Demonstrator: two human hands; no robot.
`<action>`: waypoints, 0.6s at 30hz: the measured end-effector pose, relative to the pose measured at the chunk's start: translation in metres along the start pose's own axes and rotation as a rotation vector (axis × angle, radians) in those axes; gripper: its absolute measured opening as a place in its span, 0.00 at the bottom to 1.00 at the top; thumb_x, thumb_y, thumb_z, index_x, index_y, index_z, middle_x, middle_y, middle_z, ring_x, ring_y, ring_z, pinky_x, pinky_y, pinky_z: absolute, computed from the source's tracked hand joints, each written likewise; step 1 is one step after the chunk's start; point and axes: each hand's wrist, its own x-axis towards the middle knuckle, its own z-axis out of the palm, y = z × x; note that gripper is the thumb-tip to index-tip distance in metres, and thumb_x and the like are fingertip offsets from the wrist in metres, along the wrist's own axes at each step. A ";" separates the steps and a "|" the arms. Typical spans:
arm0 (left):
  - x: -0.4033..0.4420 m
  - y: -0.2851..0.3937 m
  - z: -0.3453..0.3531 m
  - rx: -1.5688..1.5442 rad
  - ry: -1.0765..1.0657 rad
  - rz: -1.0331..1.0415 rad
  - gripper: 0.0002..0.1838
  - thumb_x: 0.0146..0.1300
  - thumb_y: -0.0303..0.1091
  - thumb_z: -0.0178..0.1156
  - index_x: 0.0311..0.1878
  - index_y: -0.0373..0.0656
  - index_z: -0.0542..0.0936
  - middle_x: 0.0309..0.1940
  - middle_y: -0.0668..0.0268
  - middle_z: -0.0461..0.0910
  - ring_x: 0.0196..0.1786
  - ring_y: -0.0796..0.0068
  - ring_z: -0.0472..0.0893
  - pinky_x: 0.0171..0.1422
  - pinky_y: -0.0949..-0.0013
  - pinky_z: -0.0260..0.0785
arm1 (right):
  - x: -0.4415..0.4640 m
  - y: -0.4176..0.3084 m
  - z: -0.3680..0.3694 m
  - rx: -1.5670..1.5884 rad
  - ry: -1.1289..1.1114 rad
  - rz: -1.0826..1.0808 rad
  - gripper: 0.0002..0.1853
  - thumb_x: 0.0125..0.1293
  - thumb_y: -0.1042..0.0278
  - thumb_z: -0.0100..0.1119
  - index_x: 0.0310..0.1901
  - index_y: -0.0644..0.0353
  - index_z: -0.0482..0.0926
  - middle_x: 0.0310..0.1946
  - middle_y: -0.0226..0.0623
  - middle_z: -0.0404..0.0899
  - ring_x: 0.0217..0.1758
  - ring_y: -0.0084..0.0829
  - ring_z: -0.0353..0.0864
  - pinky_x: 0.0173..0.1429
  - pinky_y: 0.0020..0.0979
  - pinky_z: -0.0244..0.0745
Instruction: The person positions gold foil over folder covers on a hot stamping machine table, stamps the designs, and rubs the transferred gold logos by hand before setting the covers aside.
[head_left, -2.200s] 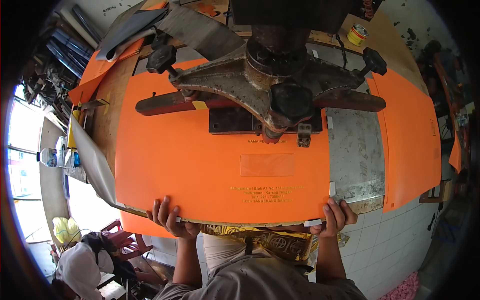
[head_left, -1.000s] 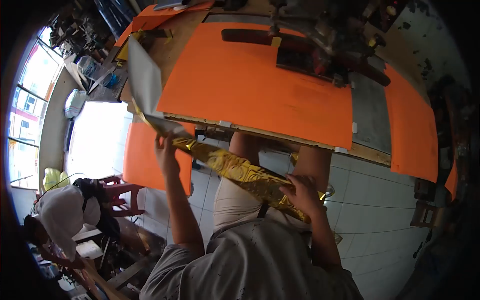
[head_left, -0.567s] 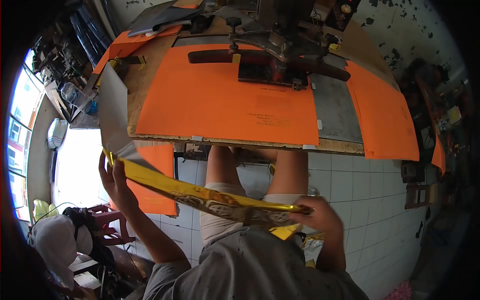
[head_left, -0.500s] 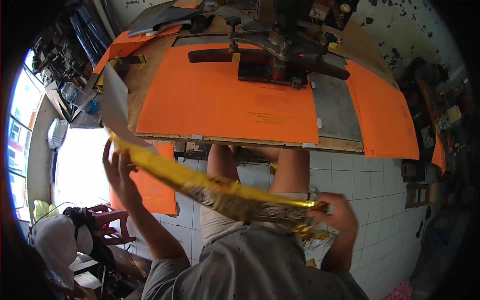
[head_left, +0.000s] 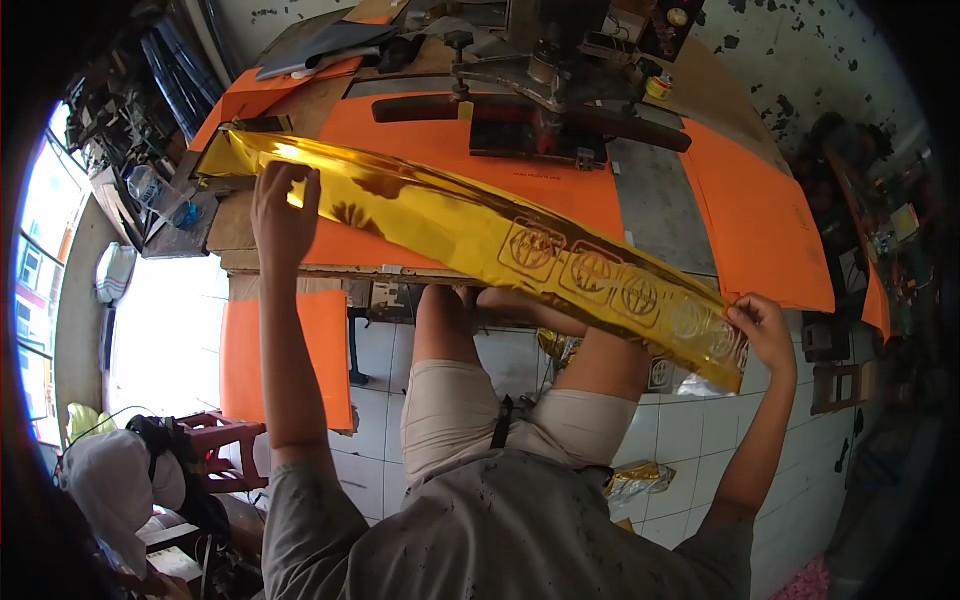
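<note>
A long strip of shiny gold foil (head_left: 430, 220) is stretched slantwise between my hands, high at the left and lower at the right. Round emblem shapes are stamped out along its right part. My left hand (head_left: 285, 215) is closed on the strip's lower edge near its left end. With thumb and fingers, my right hand (head_left: 762, 328) pinches the strip's right end. Behind the foil lies an orange sheet (head_left: 580, 205) on the work table, partly hidden by it. A dark metal press (head_left: 540, 130) stands over that sheet.
More orange sheets (head_left: 760, 220) lie at the table's right side. Another orange stack (head_left: 285, 355) is low at the left, near a maroon stool (head_left: 222, 455). Crumpled gold foil (head_left: 640, 482) lies on the tiled floor. A plastic bottle (head_left: 160, 195) is at the far left.
Both hands have risen and moved toward the table, the right one also outward. The foil has turned from drooping over my lap to spread taut, its gold face showing, across the table's front edge.
</note>
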 end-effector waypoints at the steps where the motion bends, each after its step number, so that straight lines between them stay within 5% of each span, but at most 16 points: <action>1: 0.006 -0.021 0.006 0.066 -0.107 -0.071 0.13 0.70 0.36 0.65 0.55 0.45 0.85 0.50 0.61 0.81 0.55 0.56 0.80 0.61 0.55 0.71 | 0.009 0.001 -0.004 -0.009 0.005 -0.003 0.12 0.74 0.65 0.66 0.36 0.66 0.81 0.25 0.27 0.80 0.28 0.15 0.76 0.33 0.24 0.69; 5: 0.021 -0.062 0.027 0.153 -0.286 0.033 0.20 0.74 0.43 0.59 0.64 0.48 0.79 0.70 0.56 0.72 0.72 0.50 0.71 0.78 0.51 0.60 | 0.043 0.008 -0.021 -0.147 0.023 -0.045 0.13 0.72 0.64 0.68 0.35 0.65 0.83 0.24 0.28 0.80 0.27 0.17 0.76 0.34 0.26 0.71; 18: 0.048 -0.051 0.055 0.099 -0.524 0.077 0.25 0.78 0.47 0.50 0.65 0.36 0.77 0.66 0.52 0.78 0.71 0.51 0.73 0.78 0.52 0.60 | 0.213 0.044 -0.072 -0.436 0.093 -0.127 0.13 0.65 0.64 0.75 0.34 0.65 0.84 0.26 0.30 0.81 0.30 0.20 0.78 0.37 0.29 0.72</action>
